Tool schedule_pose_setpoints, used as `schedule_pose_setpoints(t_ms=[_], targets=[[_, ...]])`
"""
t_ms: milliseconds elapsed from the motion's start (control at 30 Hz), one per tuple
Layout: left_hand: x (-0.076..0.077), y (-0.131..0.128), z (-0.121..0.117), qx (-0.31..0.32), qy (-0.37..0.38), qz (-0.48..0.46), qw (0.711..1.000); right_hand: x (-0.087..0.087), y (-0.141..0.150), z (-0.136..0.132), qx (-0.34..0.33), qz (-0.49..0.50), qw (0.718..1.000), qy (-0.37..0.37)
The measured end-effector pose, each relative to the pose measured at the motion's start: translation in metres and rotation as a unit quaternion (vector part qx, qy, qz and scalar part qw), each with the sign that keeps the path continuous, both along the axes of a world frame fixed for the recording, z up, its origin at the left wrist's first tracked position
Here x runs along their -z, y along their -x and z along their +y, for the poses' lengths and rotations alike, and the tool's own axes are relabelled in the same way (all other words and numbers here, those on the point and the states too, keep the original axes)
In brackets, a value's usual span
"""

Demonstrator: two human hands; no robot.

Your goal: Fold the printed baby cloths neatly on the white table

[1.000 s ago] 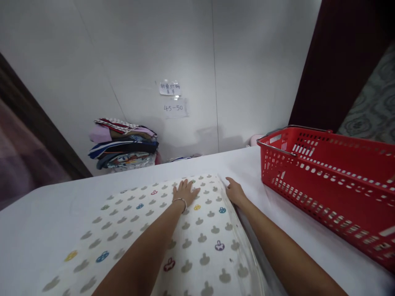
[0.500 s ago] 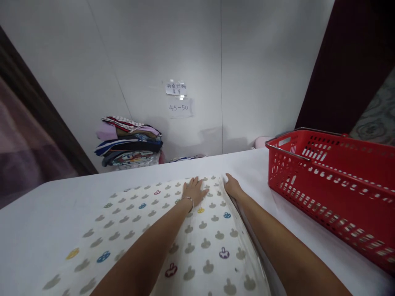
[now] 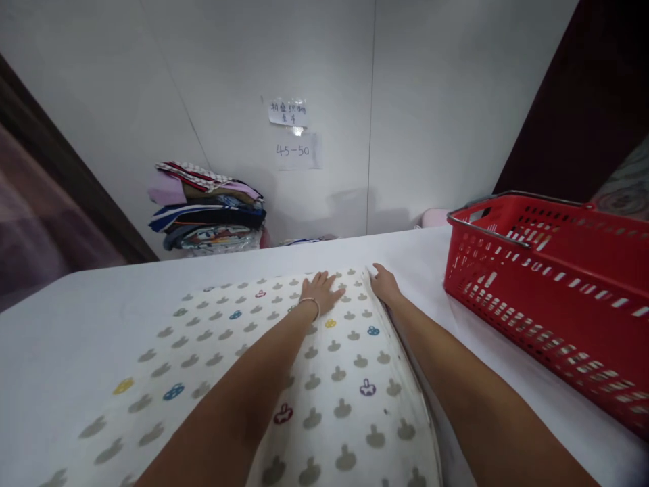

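Observation:
A white cloth (image 3: 334,397) with grey, blue, yellow, red and purple mushroom prints lies folded in layers, spread over the near part of the white table. My left hand (image 3: 322,297) rests flat on its top near the far edge, fingers spread, a thin bracelet at the wrist. At the cloth's far right corner is my right hand (image 3: 385,284), its fingers curled against the layered right edge. Some of those fingertips are hidden. The right forearm runs along that edge, and the left forearm crosses over the print.
To the right, a red plastic basket (image 3: 537,304) with metal handles stands on the white table (image 3: 76,331). Against the wall at the back left is a stack of folded fabrics (image 3: 207,210). Two paper notes (image 3: 298,150) are taped to the wall. A dark curtain hangs far left.
The camera has tipped down slightly, so the scene sits differently in the picture. Both hands keep nearly the same places on the cloth.

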State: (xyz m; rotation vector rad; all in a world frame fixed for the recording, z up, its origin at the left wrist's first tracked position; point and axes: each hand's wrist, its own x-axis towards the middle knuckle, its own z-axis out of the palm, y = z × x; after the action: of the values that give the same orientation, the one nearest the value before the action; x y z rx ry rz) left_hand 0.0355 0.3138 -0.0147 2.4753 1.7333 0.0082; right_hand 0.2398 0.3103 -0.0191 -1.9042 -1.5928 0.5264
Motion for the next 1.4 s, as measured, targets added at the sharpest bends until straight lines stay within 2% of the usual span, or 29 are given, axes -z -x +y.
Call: schedule_pose_setpoints(t_ms=[133,233,333,433,500,600,733,867,967,1067,1233,1400], targets=[[-0.005,0.002,0.002,-0.017,0.047,0.001,0.999,-0.006,-0.004,-0.006,-0.017,0.010,1.000,0.019],[-0.011,0.001,-0.009,-0.018,0.037,-0.025,0.999,-0.012,-0.010,-0.024,-0.047,0.035,0.997,0.048],[-0.016,-0.008,-0.038,0.012,0.004,-0.066,0.998,-0.014,-0.016,-0.054,-0.080,0.130,0.984,0.092],[-0.019,-0.023,-0.078,0.051,-0.013,-0.115,0.992,-0.011,-0.020,-0.089,-0.107,0.260,0.952,0.119],[-0.020,-0.035,-0.105,0.087,-0.021,-0.155,0.984,-0.008,-0.021,-0.111,-0.123,0.302,0.938,0.118],[-0.021,-0.049,-0.140,0.152,-0.038,-0.207,0.966,-0.004,-0.021,-0.142,-0.139,0.318,0.930,0.122],[-0.023,-0.056,-0.175,0.219,-0.048,-0.234,0.946,-0.004,-0.020,-0.182,-0.132,0.341,0.923,0.117],[-0.024,-0.055,-0.199,0.244,-0.033,-0.226,0.943,-0.005,-0.021,-0.215,-0.123,0.385,0.907,0.117],[-0.026,-0.055,-0.210,0.246,-0.019,-0.210,0.946,-0.003,-0.023,-0.228,-0.123,0.394,0.903,0.118],[-0.031,-0.061,-0.214,0.217,0.005,-0.174,0.960,-0.001,-0.024,-0.232,-0.117,0.384,0.910,0.105],[-0.045,-0.077,-0.205,0.067,0.044,-0.132,0.988,0.004,-0.023,-0.233,-0.109,0.360,0.923,0.079],[-0.052,-0.098,-0.193,-0.049,0.100,-0.098,0.989,0.011,-0.021,-0.234,-0.110,0.351,0.929,0.036]])
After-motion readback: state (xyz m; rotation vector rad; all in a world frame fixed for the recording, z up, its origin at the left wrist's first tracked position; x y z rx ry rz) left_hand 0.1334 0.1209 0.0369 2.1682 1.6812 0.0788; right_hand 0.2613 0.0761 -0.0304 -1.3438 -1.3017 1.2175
